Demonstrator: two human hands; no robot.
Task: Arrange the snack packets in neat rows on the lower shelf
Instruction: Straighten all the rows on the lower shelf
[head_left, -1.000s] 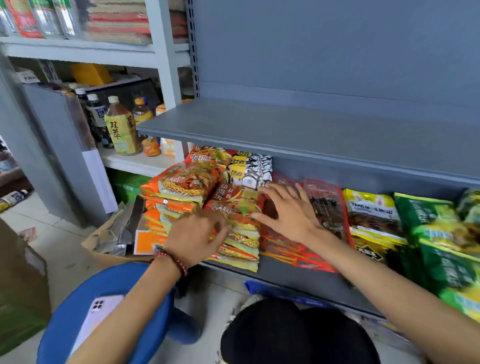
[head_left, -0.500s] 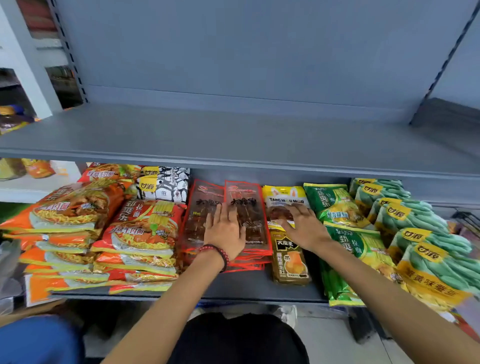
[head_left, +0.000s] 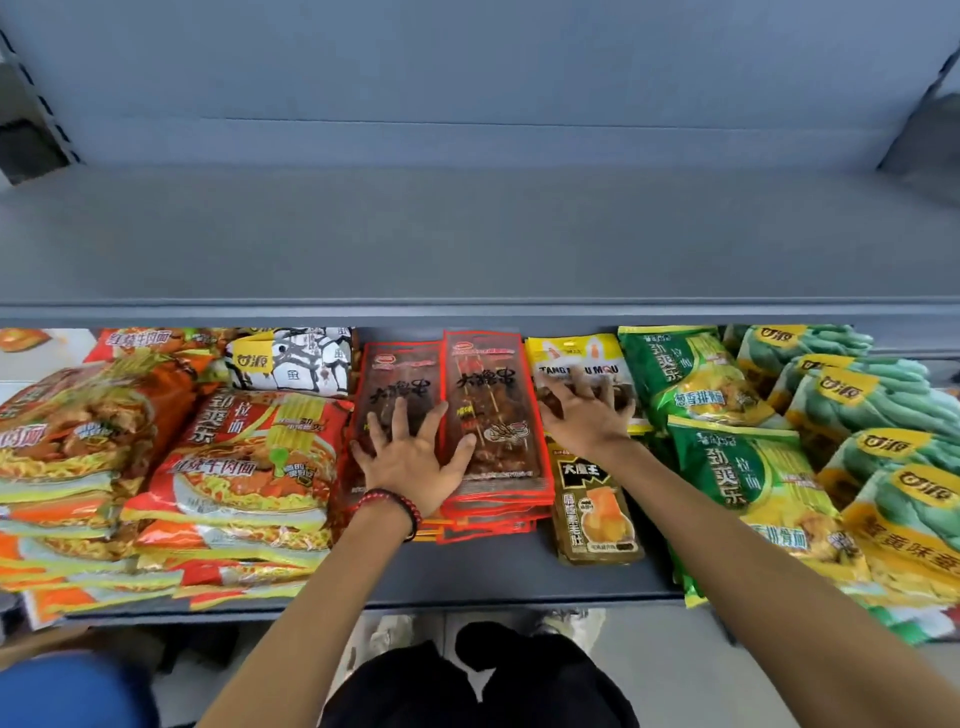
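In the head view, the left hand (head_left: 410, 457) is lying flat with fingers spread wide, pressing down across the seam where two stacks of red packets (head_left: 493, 410) are sitting side by side. A bead bracelet (head_left: 395, 501) is showing at its wrist. The right hand (head_left: 584, 415) is also splayed, its fingertips bent a little and bearing down on the yellow packet (head_left: 576, 353) just to the right of the red stacks; it is pinching nothing that I can see. Directly under the right wrist a brown packet (head_left: 597, 514) is lying toward the shelf's front. Left of the left hand, red noodle packs (head_left: 244, 457) are piling in loose, fanned layers, and right of the right hand green noodle packs (head_left: 691, 379) are leaning toward the front lip. All the packets are resting on the lower shelf (head_left: 467, 582), whose bare front strip is showing between the forearms. The person seems to be squaring the middle rows. The risks, as I judge them: the packets are slick, so a sideways push from either palm could be fanning a stack out instead of aligning it. The red stacks' lower layers are already sticking out at the front. Nudging the yellow packet rightward could be crowding the green packs, which are overhanging the edge and might slide off. Pressing hard may also be crushing brittle contents.
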